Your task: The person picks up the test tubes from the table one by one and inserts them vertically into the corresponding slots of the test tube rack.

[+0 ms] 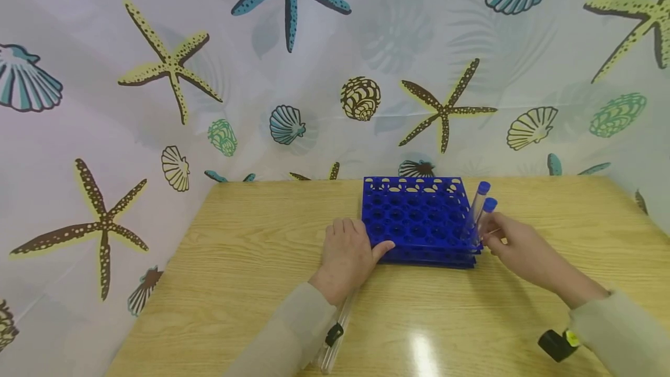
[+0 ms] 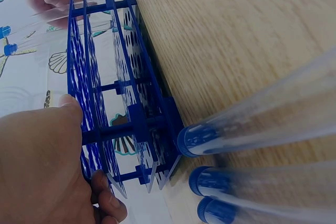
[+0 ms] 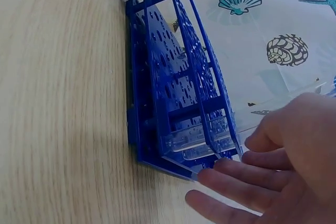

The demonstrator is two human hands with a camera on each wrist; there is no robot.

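A blue plastic test tube rack [image 1: 419,214] stands on the wooden table. My left hand [image 1: 348,252] grips its left end, thumb over the top front edge, fingers curled around the side [image 2: 107,198]. Two clear test tubes with blue caps [image 1: 484,187] stand in holes at the rack's right front corner, leaning slightly; their rounded bottoms [image 3: 191,145] show between the rack's tiers. Close beside these tubes is my right hand [image 1: 518,246], its fingers loosely extended [image 3: 236,184] and the thumb tip overlapping the tubes in the right wrist view.
Three more blue-capped test tubes [image 2: 262,129] lie on the table [image 1: 251,237] near the rack's left end, partly under my left forearm. A cloth [image 1: 324,150] printed with starfish and shells hangs behind the table.
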